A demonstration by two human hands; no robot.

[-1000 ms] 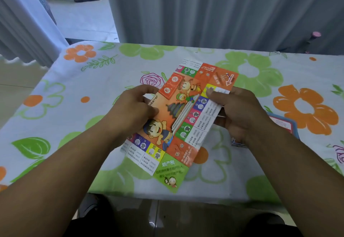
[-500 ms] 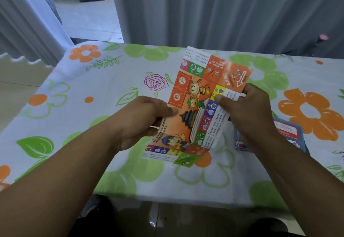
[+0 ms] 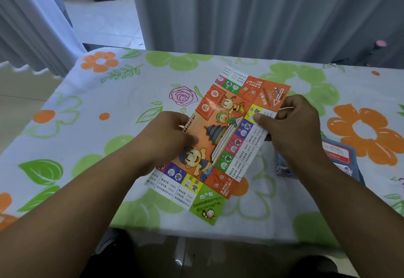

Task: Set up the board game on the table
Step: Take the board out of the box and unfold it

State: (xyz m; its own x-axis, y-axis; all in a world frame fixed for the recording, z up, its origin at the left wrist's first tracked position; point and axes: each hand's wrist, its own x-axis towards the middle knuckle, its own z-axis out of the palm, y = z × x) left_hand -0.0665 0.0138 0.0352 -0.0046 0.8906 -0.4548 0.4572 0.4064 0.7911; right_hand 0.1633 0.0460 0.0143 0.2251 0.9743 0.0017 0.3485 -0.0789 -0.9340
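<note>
Presently, head view, sole view on record. Item: game board [image 3: 207,146], paper, still folded into stacked leaves, held slantwise over the middle of the table [image 3: 109,146], its green corner towards the near edge; whether that corner touches the flowered cloth I cannot tell. Item: my left hand [image 3: 168,138], fingers curled, pinching the board's left margin beside the printed pagoda. Item: my right hand [image 3: 293,129], thumb [image 3: 260,117] pressed on the yellow square, the other fingers tucked beneath the right-hand flap, so it grips that flap. Item: blue box [image 3: 341,157], lying on the cloth to the right, partly hidden by my right wrist. Item: grey curtain [image 3: 240,11], behind the table. Step in hand, as I judge it: opening the folds. To do it well I should hold the left margin steady as an anchor, draw the right flap outward along its crease and not against it, keep the sheet low over the cloth, and steer it clear of the box so it can lie flat. Difference from half a second ago: the board was tipped up towards me with its green corner foreshortened; it now lies lower and flatter, the near squares readable. Grips and box unchanged.
</note>
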